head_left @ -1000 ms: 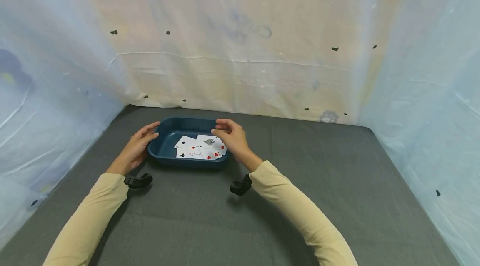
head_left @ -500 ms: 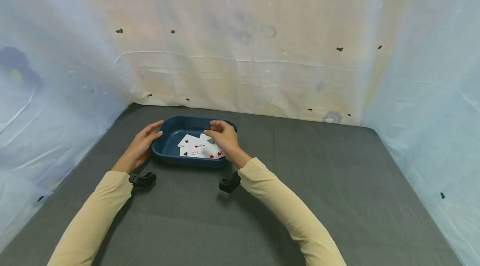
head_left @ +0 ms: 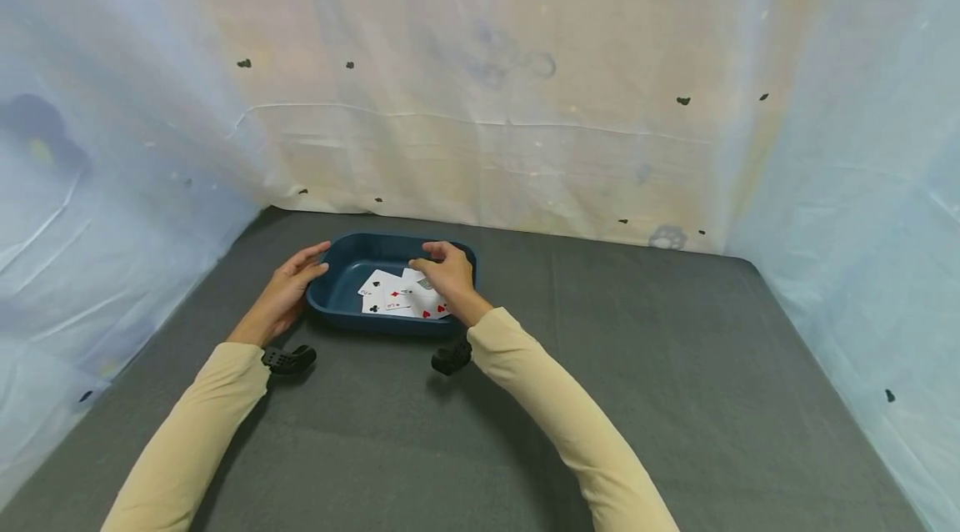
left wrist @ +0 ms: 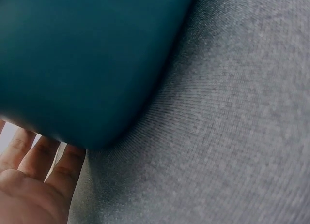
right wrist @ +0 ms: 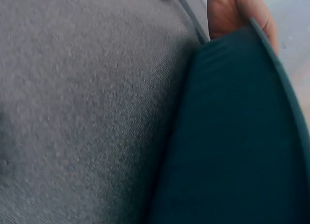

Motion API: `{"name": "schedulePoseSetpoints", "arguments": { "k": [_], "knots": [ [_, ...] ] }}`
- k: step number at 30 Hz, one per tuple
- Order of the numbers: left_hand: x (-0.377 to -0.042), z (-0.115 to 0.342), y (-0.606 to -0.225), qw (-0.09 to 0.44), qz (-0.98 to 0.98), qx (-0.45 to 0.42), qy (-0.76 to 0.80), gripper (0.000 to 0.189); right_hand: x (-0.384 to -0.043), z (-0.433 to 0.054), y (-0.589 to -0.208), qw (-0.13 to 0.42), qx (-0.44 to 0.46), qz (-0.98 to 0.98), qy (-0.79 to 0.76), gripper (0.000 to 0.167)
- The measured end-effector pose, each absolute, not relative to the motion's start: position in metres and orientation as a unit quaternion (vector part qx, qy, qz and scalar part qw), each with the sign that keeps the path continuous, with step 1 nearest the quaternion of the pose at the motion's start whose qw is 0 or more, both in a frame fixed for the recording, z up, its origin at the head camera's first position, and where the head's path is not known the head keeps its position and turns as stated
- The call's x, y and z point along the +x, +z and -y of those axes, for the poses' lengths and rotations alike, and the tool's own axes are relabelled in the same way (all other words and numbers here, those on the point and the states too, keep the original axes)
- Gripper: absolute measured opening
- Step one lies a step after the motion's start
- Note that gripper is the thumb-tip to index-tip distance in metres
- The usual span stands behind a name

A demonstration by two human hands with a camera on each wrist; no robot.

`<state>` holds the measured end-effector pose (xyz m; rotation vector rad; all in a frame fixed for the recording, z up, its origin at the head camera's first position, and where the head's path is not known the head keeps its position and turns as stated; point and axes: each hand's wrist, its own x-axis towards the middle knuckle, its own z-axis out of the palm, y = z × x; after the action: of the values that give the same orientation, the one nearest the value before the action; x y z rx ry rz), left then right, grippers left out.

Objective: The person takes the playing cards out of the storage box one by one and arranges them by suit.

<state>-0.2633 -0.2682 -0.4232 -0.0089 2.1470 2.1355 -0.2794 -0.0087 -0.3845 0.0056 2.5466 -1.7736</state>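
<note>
A dark blue rectangular tray (head_left: 339,286) stands on the grey cloth, with several overlapping playing cards (head_left: 385,298) face up on its floor. At its left end my left hand (head_left: 281,297) holds the wall, thumb at the rim. The left wrist view shows fingers (left wrist: 63,173) of that hand against the outside of the tray (left wrist: 92,74). My right hand (head_left: 452,280) reaches over the right end, thumb and index apart above the cards, with nothing seen between them. It hides part of the spade card (head_left: 414,274).
Grey cloth (head_left: 600,373) covers the table around the tray. A pale patterned sheet (head_left: 487,98) hangs behind and along both sides. A black wrist camera (head_left: 291,360) sits at the left wrist, another camera (head_left: 452,358) at the right.
My right hand has moved left from the tray's right end to over the cards, covering more of the spade card. The left hand stays on the tray. The whole view has shifted slightly.
</note>
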Motion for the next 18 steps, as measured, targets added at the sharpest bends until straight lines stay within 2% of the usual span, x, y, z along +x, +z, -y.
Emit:
{"name": "schedulePoseSetpoints", "arguments": {
  "k": [18],
  "knots": [
    [-0.268, 0.269, -0.433, 0.049, -0.708, -0.004, 0.704, 0.055, -0.29, 0.007, -0.395, 0.066, 0.02, -0.844, -0.533, 0.041]
  ]
}}
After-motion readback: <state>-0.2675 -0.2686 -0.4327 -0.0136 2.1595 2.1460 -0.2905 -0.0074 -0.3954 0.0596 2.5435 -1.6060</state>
